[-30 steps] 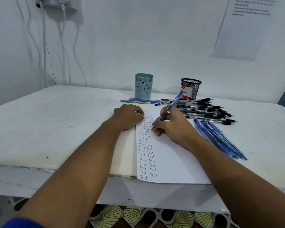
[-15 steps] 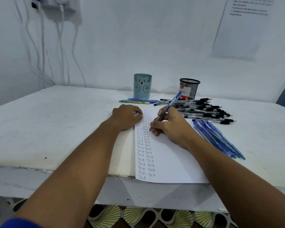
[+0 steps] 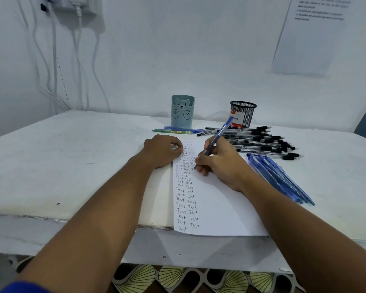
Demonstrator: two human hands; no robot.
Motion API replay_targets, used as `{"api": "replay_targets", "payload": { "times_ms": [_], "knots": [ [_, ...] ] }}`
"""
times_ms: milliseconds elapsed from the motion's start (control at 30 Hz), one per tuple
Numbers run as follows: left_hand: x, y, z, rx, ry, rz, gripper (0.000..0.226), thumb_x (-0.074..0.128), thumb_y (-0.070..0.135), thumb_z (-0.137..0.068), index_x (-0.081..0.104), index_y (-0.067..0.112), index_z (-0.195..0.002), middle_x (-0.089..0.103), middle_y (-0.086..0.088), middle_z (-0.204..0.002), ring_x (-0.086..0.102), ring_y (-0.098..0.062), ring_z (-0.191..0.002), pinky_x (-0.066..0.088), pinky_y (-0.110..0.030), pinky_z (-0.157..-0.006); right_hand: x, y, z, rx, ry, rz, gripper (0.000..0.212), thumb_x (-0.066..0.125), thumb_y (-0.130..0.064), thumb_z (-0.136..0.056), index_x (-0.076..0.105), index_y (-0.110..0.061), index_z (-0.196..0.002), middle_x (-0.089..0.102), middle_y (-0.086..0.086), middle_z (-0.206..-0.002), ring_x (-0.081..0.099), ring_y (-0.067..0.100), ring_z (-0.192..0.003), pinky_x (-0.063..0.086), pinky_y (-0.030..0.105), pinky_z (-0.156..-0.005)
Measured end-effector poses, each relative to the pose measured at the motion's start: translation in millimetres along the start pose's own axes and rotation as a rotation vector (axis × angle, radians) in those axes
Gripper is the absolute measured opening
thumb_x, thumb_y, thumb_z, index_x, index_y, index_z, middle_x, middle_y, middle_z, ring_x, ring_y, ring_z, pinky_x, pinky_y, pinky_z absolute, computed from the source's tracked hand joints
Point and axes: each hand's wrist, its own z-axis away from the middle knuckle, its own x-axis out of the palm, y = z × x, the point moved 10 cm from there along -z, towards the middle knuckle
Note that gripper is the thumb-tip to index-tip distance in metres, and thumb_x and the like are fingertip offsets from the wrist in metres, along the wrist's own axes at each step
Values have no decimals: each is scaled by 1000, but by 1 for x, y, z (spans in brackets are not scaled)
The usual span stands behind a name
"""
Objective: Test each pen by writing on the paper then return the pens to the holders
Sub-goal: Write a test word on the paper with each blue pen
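Pen [image 3: 217,138] tip lower on paper [image 3: 220,208], white table [image 3: 72,166].

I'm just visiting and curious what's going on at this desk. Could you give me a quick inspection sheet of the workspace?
Surface: white table, scuffed, front edge chipped.
Job's things: paper overhanging the front edge, columns of "Test" down its left side; bear holder and mesh holder at the back; black-capped pens heaped before the mesh holder; blue pens bundled right of the paper.
Clutter: green pen lying before the bear holder.
Hands: left hand rests curled on the paper's left edge; right hand grips a blue pen, tip on the paper.
Cables: white cables hang down the wall, left.
Surroundings: printed sheet on the wall; patterned floor below.
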Motion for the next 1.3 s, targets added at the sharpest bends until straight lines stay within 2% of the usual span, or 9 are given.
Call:
{"api": "replay_targets", "payload": {
  "times_ms": [133, 400, 533, 733, 900, 1133, 1300],
  "knots": [
    [1, 0, -1, 0, -4, -10, 16, 58, 36, -91, 69, 33, -102, 66, 11, -117, 54, -15, -114, 38, -40, -102, -1, 0, -1, 4, 1, 0, 34, 63, 13, -84, 41, -12, -91, 65, 16, -66, 59, 35, -66, 51, 42, -64],
    [2, -1, -1, 2, -6, -11, 16, 58, 37, -92, 69, 33, -103, 66, 10, -119, 54, -16, -115, 38, -40, -102, -4, 2, 0, 24, 24, -61, 34, 59, 16, -83, 40, -12, -91, 59, 18, -66, 54, 32, -63, 45, 36, -51],
    [0, 0, 0, 1, -6, -16, 17, 58, 36, -92, 69, 32, -104, 65, 10, -119, 53, -16, -116, 38, -41, -103, -3, 2, -2, 14, 23, -25, 34, 60, 15, -82, 41, -11, -90, 62, 17, -65, 56, 33, -63, 47, 39, -56],
    [0, 2, 0, 6, -5, -18, 17, 58, 36, -92, 69, 32, -104, 65, 10, -120, 53, -16, -117, 38, -40, -103, -2, 2, -1, 47, 6, -59, 36, 59, 19, -81, 41, -11, -91, 58, 22, -68, 54, 31, -61, 45, 36, -49],
    [1, -1, -1, -1, -7, -6, 14, 58, 35, -91, 69, 34, -100, 66, 12, -116, 54, -16, -114, 38, -39, -103, -9, 3, -1, 61, 60, -127, 37, 57, 20, -82, 39, -11, -94, 54, 21, -67, 53, 29, -54, 41, 33, -44],
    [1, -1, -1, 1, -12, -8, 15, 58, 35, -91, 69, 33, -102, 66, 12, -117, 54, -16, -115, 38, -39, -102, -7, 3, -1, 52, 45, -72, 35, 59, 17, -84, 40, -11, -92, 57, 23, -72, 56, 33, -63, 47, 36, -50],
    [2, -1, -1, -2, -14, -9, 14, 58, 35, -91, 69, 34, -101, 66, 11, -117, 54, -16, -114, 38, -39, -102, -8, 5, -3, 33, 72, -1, 32, 61, 11, -85, 41, -12, -91, 63, 18, -67, 60, 34, -63, 51, 40, -60]
  ]
}}
